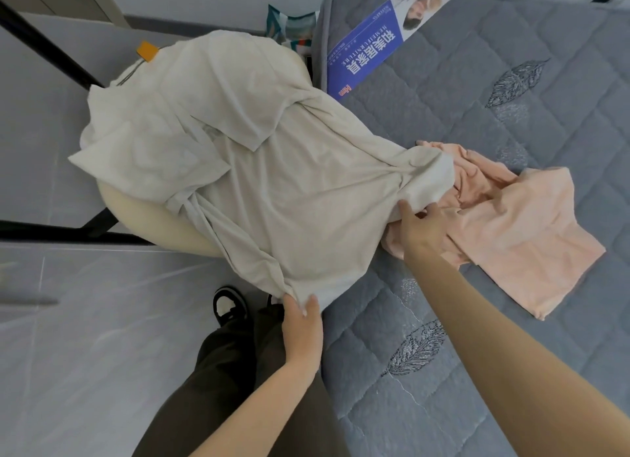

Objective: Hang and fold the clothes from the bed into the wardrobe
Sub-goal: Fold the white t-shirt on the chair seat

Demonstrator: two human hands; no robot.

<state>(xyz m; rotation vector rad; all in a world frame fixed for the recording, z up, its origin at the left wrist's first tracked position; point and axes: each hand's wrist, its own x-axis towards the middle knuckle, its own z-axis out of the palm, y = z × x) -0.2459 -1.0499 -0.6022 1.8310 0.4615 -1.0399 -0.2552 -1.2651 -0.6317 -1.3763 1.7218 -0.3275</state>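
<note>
A pale grey T-shirt [259, 170] is stretched out from a cream round stool [143, 218] across to the grey quilted mattress [494, 92]. My left hand [303, 334] pinches its hem at the near corner, beside the mattress edge. My right hand [422, 231] grips the other hem corner, where it lies over a crumpled pink garment [511, 231] on the mattress. The shirt's sleeves are folded loosely on top of the stool.
A blue printed label [368, 47] lies at the mattress's far corner, with a patterned bag [289, 27] beside it. Black metal frame bars [51, 47] run across the pale tiled floor at left. My dark trousers and a black-and-white shoe [230, 305] are below.
</note>
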